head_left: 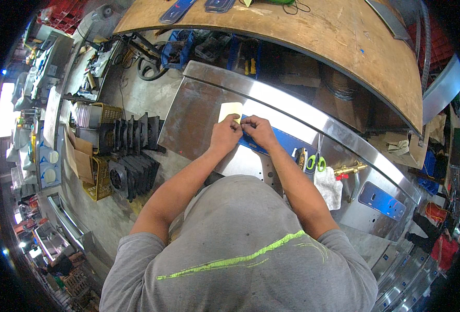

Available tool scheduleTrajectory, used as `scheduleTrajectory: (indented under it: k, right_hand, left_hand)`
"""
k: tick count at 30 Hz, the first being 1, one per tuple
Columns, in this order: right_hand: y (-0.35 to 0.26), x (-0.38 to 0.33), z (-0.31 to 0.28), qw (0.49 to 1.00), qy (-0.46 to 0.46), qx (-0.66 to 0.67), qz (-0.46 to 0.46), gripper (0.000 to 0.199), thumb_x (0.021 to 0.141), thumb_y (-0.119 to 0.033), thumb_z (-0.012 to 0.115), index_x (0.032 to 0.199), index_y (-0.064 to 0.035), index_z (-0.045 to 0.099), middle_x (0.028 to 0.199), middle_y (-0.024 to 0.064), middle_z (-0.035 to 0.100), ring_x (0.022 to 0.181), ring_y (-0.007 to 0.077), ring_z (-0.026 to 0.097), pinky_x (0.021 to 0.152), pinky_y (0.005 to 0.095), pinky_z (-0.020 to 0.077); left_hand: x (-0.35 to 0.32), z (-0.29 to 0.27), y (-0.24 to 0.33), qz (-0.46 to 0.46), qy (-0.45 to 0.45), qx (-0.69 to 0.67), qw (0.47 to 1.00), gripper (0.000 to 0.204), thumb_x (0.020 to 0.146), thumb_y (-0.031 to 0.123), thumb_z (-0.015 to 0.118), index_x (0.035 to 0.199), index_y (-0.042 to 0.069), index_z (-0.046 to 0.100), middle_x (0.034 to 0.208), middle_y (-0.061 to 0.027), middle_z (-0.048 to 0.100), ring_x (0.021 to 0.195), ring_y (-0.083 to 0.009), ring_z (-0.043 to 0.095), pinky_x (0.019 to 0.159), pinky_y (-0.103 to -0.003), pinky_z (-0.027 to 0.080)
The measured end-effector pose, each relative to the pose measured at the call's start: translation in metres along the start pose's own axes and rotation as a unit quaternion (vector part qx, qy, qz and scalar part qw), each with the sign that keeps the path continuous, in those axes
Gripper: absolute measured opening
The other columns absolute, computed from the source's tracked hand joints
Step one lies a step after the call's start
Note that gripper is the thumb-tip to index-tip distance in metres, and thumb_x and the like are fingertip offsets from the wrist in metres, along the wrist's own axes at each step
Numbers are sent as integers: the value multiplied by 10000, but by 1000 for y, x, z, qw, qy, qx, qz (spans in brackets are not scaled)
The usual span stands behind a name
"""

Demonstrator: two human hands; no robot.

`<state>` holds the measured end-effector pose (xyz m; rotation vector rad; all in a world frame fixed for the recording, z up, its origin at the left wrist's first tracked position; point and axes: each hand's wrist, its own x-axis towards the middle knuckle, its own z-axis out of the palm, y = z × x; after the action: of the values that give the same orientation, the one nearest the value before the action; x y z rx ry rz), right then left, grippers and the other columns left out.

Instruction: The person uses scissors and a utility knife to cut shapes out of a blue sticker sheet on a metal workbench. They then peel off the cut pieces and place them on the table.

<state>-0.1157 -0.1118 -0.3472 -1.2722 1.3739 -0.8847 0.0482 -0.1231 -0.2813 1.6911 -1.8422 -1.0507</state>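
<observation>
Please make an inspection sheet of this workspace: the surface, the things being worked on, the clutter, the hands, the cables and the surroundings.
Surface: stainless steel panel, shiny, lying flat in front of the person.
Job's things: blue label strip on the panel; pale yellow backing sheet at its left end.
Clutter: green-handled scissors, white cloth, brass fitting, a second blue plate.
Hands: left hand and right hand close together, fingertips pinching at the strip's left end.
Cables: dark cord on the wooden table.
Surroundings: black fan parts and yellow crates on the concrete floor.
</observation>
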Motion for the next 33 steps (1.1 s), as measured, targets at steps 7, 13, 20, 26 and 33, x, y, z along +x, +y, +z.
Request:
scheduleTrajectory:
  k: [7, 13, 20, 26, 33]
  right_hand:
    - [3, 1, 1, 1000, 4, 4, 1, 243, 891, -188, 733, 1087, -45, 751, 1020, 134, 767, 931, 224, 722, 858, 354, 554]
    - [-2, -1, -1, 1000, 4, -4, -2, 246, 890, -185, 733, 1087, -39, 750, 1021, 135, 766, 930, 224, 722, 861, 351, 554]
    - [1, 0, 1, 1000, 7, -9, -23, 240, 887, -178, 728, 1078, -34, 748, 1015, 144, 761, 931, 232, 720, 870, 364, 551]
    - [12, 3, 3, 999, 3, 31, 7, 214, 906, -167, 673, 1071, -36, 709, 992, 135, 752, 903, 217, 710, 851, 357, 546]
    - [21, 6, 6, 995, 9, 98, -7, 195, 915, -122, 649, 1082, -21, 663, 952, 131, 748, 872, 185, 708, 823, 347, 551]
  left_hand:
    - [1, 0, -7, 22, 0, -18, 1000, 367, 861, 101, 693, 1216, 11, 670, 822, -130, 740, 744, -224, 752, 725, -342, 585]
    - [1, 2, -8, 8, -6, -31, 999, 369, 851, 68, 688, 1214, 4, 663, 838, -139, 738, 764, -236, 746, 727, -350, 580]
    - [4, 7, -9, 37, 6, 26, 999, 328, 836, 79, 683, 1158, 28, 649, 836, -153, 725, 790, -320, 733, 744, -422, 576]
    - [6, 11, -13, 59, -16, 78, 995, 325, 848, 64, 659, 1131, 49, 502, 822, -177, 687, 836, -385, 709, 758, -494, 546]
    - [7, 10, -11, 23, 6, 67, 997, 297, 840, 68, 668, 1076, 40, 491, 828, -180, 684, 834, -378, 706, 765, -478, 546]
